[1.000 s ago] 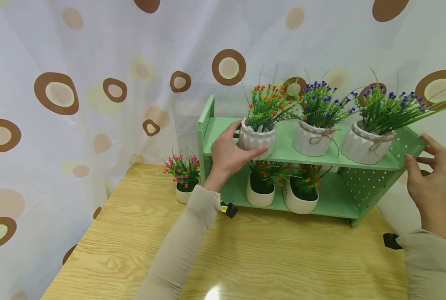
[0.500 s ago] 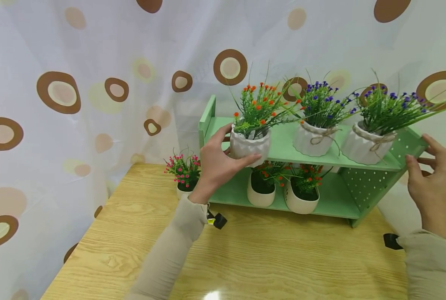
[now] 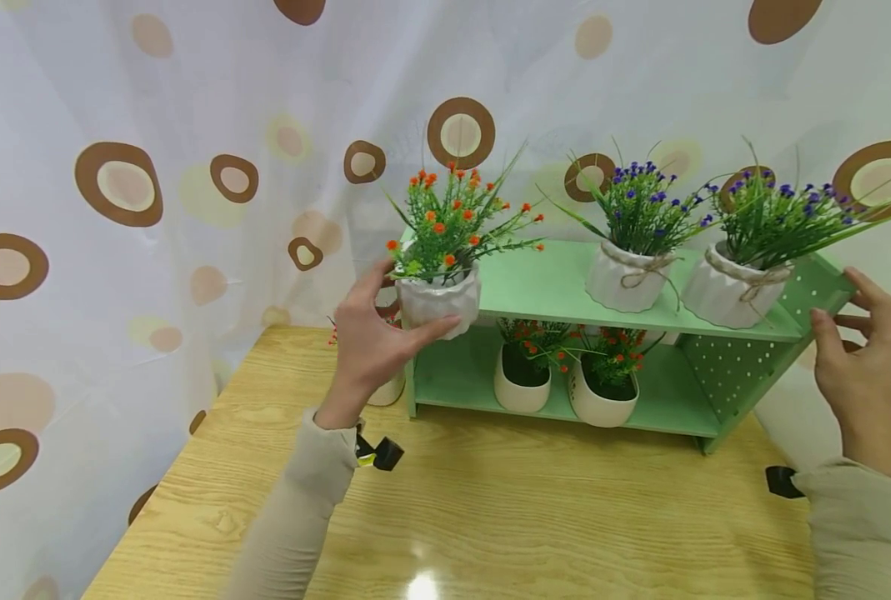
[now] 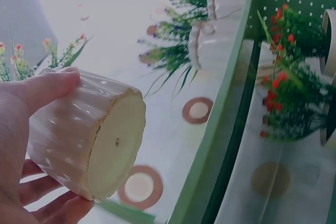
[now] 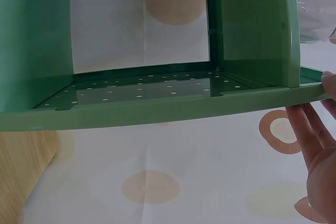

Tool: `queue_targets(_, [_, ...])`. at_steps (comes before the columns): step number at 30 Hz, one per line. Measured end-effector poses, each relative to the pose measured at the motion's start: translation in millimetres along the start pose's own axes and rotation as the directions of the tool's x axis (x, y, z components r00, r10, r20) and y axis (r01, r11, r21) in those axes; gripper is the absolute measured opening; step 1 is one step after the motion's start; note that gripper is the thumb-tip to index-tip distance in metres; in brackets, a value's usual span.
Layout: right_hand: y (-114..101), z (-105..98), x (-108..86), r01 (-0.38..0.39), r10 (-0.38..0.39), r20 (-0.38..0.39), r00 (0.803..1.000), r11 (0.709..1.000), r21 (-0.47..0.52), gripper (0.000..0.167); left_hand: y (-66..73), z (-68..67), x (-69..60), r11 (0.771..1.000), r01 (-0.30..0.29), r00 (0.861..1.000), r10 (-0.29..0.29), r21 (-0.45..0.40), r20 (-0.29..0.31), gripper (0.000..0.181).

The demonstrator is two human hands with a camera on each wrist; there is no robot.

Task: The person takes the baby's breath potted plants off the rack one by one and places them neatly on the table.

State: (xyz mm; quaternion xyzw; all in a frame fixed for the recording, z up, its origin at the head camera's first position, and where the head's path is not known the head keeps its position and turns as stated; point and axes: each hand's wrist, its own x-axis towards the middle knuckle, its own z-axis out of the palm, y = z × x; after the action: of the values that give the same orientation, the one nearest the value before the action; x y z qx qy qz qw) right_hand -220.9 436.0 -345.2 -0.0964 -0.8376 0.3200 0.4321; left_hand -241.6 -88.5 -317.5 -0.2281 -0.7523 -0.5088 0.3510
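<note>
My left hand (image 3: pixel 370 337) grips a white fluted flowerpot (image 3: pixel 439 298) with orange flowers, thumb across its front. The pot is in the air before the left end of the green two-tier shelf (image 3: pixel 538 279); its bare underside shows in the left wrist view. My right hand (image 3: pixel 868 354) pinches the top of the shelf's perforated right side panel (image 5: pixel 157 111), thumb on one face and fingers on the other. On the upper tier stand two white pots with twine bows and purple flowers, the middle pot (image 3: pixel 625 282) and the right pot (image 3: pixel 730 292).
Two cream pots with red-orange flowers, a left one (image 3: pixel 522 385) and a right one (image 3: pixel 606 400), stand on the lower tier. Another cream pot (image 3: pixel 387 393) on the wooden table (image 3: pixel 535 517) is mostly hidden behind my left hand. A dotted curtain (image 3: pixel 190 250) hangs behind.
My left hand has lifted the orange-flowered pot off the upper tier and carried it left and towards me. The right hand and the shelf have stayed in place.
</note>
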Motion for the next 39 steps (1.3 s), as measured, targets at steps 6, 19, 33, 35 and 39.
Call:
queue_targets(6, [1, 1, 0.7, -0.002, 0.002, -0.001, 1.0, 1.0, -0.008, 0.054, -10.4, -30.9, -3.2, 0.999, 0.004, 0.998, -0.001, 0.038, -0.06, 0.08])
queue_targets(19, [3, 2, 0.8, -0.005, 0.005, 0.001, 1.0, 1.0, -0.018, 0.054, -46.3, -69.0, -10.9, 0.989, 0.13, 0.972, -0.114, 0.071, -0.204, 0.074])
queue_targets(33, [2, 1, 1.1, -0.003, 0.003, -0.005, 1.0, 1.0, -0.028, 0.054, -102.8, -86.4, -22.5, 0.938, 0.338, 0.915, -0.307, 0.081, -0.263, 0.08])
queue_targets(35, [3, 1, 1.0, -0.003, 0.003, -0.005, 1.0, 1.0, -0.03, 0.054, -109.9, -87.2, -24.1, 0.933, 0.353, 0.908, -0.325, 0.067, -0.264, 0.081])
queue_targets(39, [3, 1, 0.8, 0.002, -0.002, -0.009, 1.0, 1.0, -0.024, 0.054, -123.2, -88.5, -28.3, 0.924, 0.38, 0.898, -0.355, 0.053, -0.26, 0.083])
